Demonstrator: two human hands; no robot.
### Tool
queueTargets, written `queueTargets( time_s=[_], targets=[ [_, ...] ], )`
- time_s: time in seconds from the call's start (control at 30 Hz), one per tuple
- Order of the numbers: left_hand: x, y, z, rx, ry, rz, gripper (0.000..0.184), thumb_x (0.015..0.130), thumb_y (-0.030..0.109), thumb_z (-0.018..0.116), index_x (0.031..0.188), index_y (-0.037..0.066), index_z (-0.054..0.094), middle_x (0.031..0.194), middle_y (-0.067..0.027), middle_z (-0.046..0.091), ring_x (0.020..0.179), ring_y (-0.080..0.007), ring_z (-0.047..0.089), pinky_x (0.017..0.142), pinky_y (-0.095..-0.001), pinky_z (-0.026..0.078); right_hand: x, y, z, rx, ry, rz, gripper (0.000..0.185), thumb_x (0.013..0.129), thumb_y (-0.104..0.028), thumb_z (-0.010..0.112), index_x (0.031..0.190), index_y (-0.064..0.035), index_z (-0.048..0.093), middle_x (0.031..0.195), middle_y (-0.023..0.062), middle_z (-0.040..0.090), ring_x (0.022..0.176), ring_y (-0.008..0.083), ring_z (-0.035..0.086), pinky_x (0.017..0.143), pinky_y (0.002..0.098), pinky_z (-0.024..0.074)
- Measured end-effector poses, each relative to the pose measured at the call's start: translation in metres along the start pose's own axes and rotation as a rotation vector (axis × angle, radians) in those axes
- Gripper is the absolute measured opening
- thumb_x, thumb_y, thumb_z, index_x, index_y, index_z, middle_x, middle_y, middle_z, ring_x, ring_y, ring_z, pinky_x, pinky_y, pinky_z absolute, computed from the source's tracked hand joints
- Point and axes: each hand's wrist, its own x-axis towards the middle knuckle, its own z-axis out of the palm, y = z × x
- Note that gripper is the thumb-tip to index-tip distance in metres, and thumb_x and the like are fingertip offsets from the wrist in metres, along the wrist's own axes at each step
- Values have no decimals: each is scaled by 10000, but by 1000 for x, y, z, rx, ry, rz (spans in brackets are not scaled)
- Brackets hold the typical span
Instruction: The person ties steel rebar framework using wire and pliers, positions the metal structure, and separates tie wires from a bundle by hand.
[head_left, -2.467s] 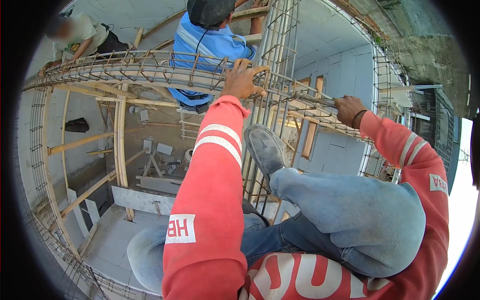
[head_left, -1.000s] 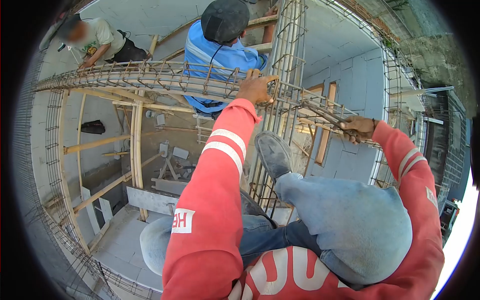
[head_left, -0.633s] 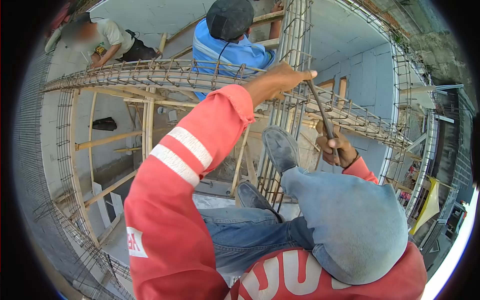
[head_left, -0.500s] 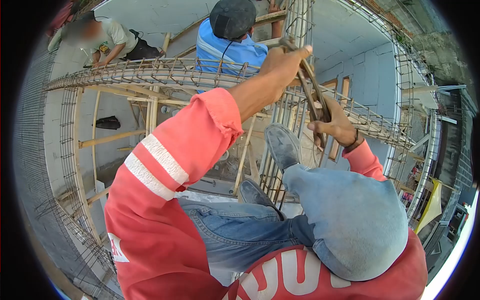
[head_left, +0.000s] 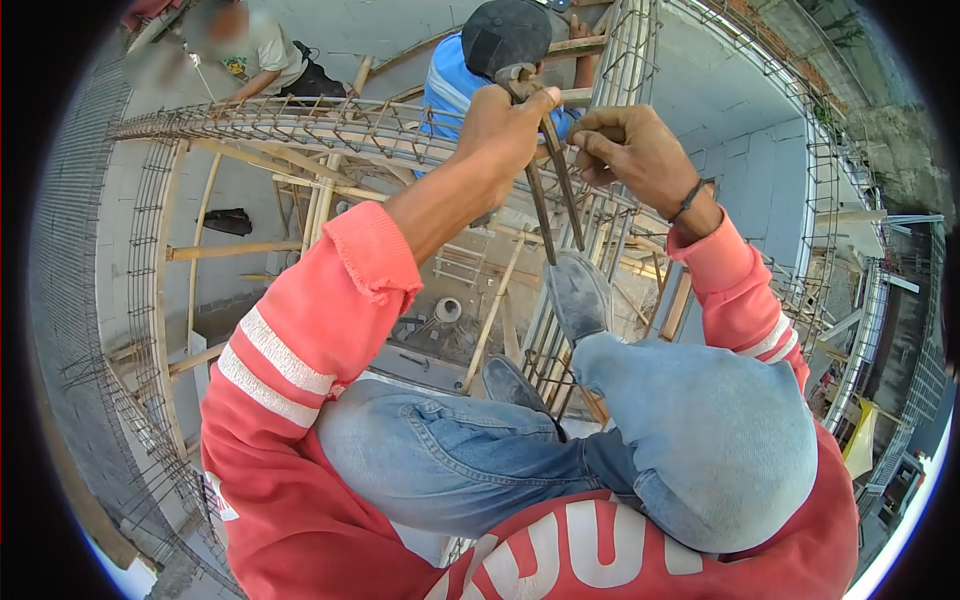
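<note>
My left hand (head_left: 505, 130) is closed around the pincers (head_left: 559, 190) close to their jaws, and their two long handles hang down to the right, slightly spread. To the right, apart from the pincers, my right hand (head_left: 640, 155) is raised with its fingers curled in and pressed together. Whatever it may pinch is too small to make out. Both hands are above the upright bundle of steel bars (head_left: 625, 65). My grey shoe (head_left: 580, 290) rests against the bars just below the handle ends.
A long rebar cage (head_left: 290, 128) runs leftward from the bundle. Behind it, one person in a blue shirt (head_left: 450, 85) and dark cap stands close by; another person (head_left: 275, 65) sits farther left. Wooden poles (head_left: 235, 252) and a bucket (head_left: 447, 310) are far below.
My right hand has let go of the pincers' handles and moved up, fingers curled. My left hand has shifted left with the pincers.
</note>
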Motion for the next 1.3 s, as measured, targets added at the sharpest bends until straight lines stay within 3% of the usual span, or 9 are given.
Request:
queueTargets(
  time_s=[0.2,0.4,0.6,0.67,0.77,0.97,1.07,1.13,1.3],
  targets=[
    [-6,-12,-40,-189,-348,-15,318,967,255,637,1174,20,587,960,-32,554,871,-163,627,832,-400,591,5,0,3,789,-166,324,151,998,-177,557,969,-54,638,607,-101,359,474,31,299,397,211,289],
    [-38,-64,-64,-34,-530,-261,351,909,247,721,1149,0,654,898,-24,617,821,-138,627,734,-306,533,-17,18,42,435,166,348,126,949,-168,572,917,-52,611,586,-94,372,450,19,307,383,211,221],
    [-84,-196,-91,244,-286,-310,301,825,244,797,991,3,727,851,-77,689,825,-142,634,661,-306,498,-44,68,39,673,-14,637,135,954,-196,561,968,-65,592,582,-91,298,446,31,264,380,196,238],
    [-107,-215,-101,475,-22,-105,248,808,235,804,917,21,746,787,-90,683,736,-137,635,626,-319,484,-50,89,41,769,-19,682,131,957,-195,559,971,-69,590,589,-90,300,462,32,276,389,191,246],
    [-111,-242,-123,292,260,-88,254,809,248,799,916,23,750,697,-71,679,605,-133,619,566,-322,470,-53,118,41,955,21,743,125,960,-192,558,981,-72,586,598,-89,296,491,33,296,406,185,260],
    [-33,-177,-162,115,762,237,237,846,223,771,909,-4,741,703,-33,689,639,-90,619,582,-263,485,-53,123,50,1014,-19,762,136,960,-196,567,996,-65,578,606,-85,298,515,38,299,425,186,274],
    [1,-118,-162,220,737,408,233,827,217,781,881,-4,734,667,-40,672,587,-103,583,559,-281,459,-55,119,54,991,-16,777,142,961,-198,567,1000,-61,577,607,-84,299,516,37,302,428,185,279],
    [21,-95,-154,412,695,578,280,789,215,796,783,-37,673,618,-151,597,541,-265,565,546,-384,427,-59,120,53,984,-16,783,140,964,-193,559,1003,-59,575,606,-84,298,516,37,304,431,184,282],
    [59,-78,-127,552,638,738,285,780,236,811,794,-19,682,590,-138,566,518,-266,519,532,-384,408,-68,131,50,1012,-5,795,136,971,-187,536,998,-59,574,604,-87,294,517,34,307,431,182,283]
  ],
)
